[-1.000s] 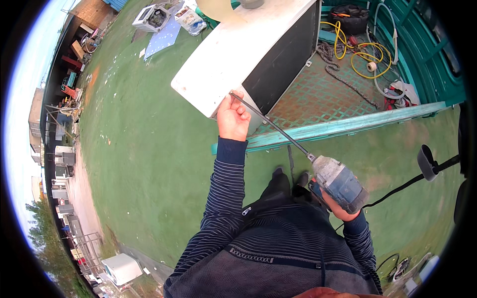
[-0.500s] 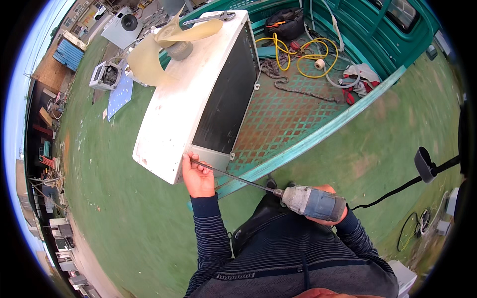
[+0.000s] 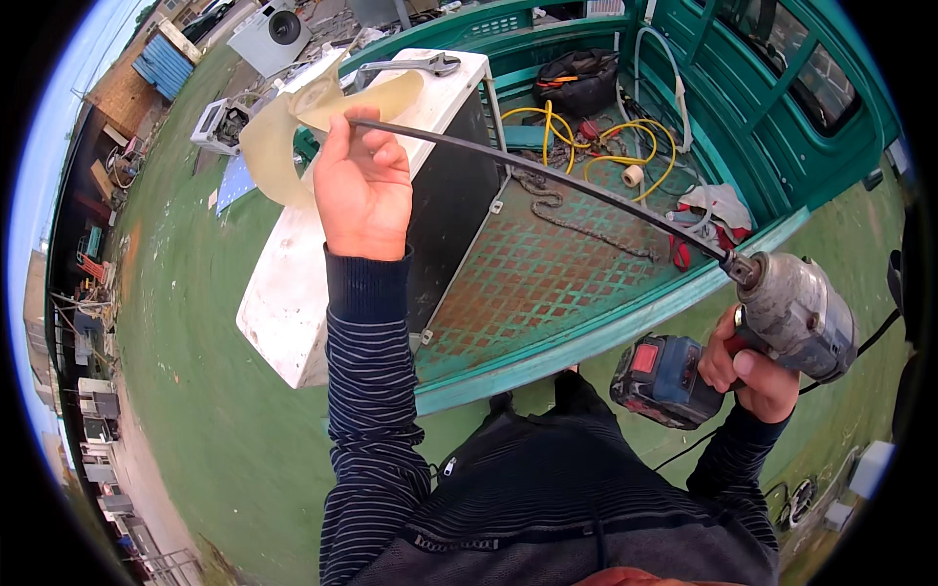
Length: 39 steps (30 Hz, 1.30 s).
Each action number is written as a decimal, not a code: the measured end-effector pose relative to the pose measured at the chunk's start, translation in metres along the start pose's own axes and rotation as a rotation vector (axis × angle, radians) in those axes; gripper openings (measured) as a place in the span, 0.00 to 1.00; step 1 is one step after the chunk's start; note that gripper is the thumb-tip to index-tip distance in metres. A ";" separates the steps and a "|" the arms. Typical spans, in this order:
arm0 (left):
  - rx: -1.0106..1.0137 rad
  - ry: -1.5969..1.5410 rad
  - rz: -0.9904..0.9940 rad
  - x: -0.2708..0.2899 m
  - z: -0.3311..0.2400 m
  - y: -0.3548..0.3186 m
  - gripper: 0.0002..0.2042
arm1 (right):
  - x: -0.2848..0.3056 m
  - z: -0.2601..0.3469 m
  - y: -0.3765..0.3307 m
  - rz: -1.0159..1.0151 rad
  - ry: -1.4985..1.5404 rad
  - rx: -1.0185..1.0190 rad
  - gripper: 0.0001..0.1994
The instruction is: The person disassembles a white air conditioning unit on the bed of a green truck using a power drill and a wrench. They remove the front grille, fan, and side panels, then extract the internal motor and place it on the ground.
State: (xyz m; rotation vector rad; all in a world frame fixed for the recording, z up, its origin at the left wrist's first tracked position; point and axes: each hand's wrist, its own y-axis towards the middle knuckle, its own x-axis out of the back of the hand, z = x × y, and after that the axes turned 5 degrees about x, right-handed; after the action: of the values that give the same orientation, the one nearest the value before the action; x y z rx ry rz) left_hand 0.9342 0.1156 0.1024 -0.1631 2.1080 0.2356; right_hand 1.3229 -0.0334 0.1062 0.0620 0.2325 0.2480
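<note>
Half a second ago the left hand was at the corner of the white appliance casing; now it is raised above it, near the fan propeller, fingertips pinching the tip of the long drive shaft. The right hand is closed around the grip of the cordless impact wrench, whose battery, hidden before, shows just left of this hand.

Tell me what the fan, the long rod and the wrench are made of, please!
The fan looks like plastic: cream-coloured and dull, with thin, curved, slightly see-through blades. The long rod is probably steel: dark grey, slim and smooth-looking, though any coating is hard to tell. The wrench looks like bare metal, silvery grey with a soft shine.
</note>
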 end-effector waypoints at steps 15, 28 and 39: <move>0.414 0.210 -0.443 0.068 0.197 0.190 0.14 | 0.049 -0.160 0.196 -0.133 0.713 -0.350 0.11; 0.205 0.189 -0.453 0.115 0.204 0.216 0.10 | 0.054 -0.182 0.210 -0.097 0.798 -0.536 0.12; 0.221 0.237 -0.421 0.121 0.197 0.222 0.06 | 0.053 -0.181 0.208 -0.094 0.702 -0.547 0.14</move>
State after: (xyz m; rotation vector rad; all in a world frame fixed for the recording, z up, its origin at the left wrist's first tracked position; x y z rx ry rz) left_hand 0.9876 0.3743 -0.0784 -0.5152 2.2556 -0.2786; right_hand 1.2815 0.1872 -0.0624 -0.5866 0.8547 0.2254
